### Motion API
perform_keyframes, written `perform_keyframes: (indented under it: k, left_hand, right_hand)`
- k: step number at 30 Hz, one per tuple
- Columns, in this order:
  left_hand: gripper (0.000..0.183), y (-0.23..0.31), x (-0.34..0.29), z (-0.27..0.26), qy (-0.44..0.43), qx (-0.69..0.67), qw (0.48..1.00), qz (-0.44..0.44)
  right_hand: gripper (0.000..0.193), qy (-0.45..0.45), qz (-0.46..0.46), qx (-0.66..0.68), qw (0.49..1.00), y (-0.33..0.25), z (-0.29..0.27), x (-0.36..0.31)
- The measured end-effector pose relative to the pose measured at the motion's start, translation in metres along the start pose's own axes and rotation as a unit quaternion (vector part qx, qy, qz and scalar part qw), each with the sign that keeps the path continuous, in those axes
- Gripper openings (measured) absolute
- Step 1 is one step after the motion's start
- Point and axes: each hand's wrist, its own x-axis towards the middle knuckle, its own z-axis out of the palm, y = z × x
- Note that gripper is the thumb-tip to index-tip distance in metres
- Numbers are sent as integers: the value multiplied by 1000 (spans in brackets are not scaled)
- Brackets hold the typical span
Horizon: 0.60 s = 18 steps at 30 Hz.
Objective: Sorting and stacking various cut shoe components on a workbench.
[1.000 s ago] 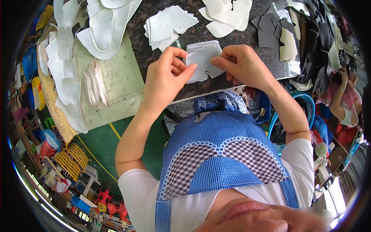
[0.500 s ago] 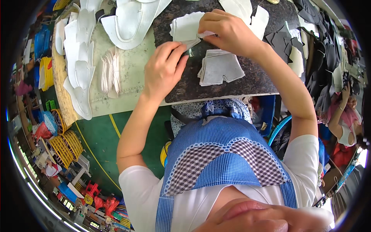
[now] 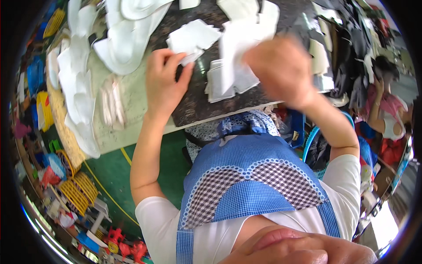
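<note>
My left hand (image 3: 167, 83) pinches the near corner of a small fanned stack of white pieces (image 3: 193, 37) on the dark board. To its right, my right hand (image 3: 283, 72) is smeared by motion, its fingers closed at the edge of a flat white piece (image 3: 227, 55). That piece hangs over a second stack of greyish-white notched pieces (image 3: 215, 86), hiding part of it. More white pieces (image 3: 246, 9) lie at the far side of the board, partly behind the held one.
Large white curved pieces (image 3: 118, 48) and a row of nested white pieces (image 3: 79, 83) cover the table's left side, beside a pinkish-white bundle (image 3: 112, 103). Black pieces (image 3: 351, 39) are heaped at right. Another person (image 3: 387, 101) is at far right.
My right hand has moved right and toward me from the white stack, bringing a white piece across the greyish one. My left hand stays at the stack. The whole view has shifted slightly.
</note>
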Motion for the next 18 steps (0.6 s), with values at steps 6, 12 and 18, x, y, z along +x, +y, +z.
perform_keyframes:
  k: [6, 12, 18]
  left_hand:
    - [26, 55, 11, -4, -121, -108, 971, 173]
    - [29, 64, 13, 6, -104, -117, 973, 168]
    - [32, 100, 58, 43, -199, -181, 938, 217]
  right_hand:
    - [22, -93, 176, 85, 976, -40, 6, -47]
    - [36, -29, 295, -68, 953, 23, -48, -80]
    - [68, -41, 432, -236, 869, 58, -87, -127]
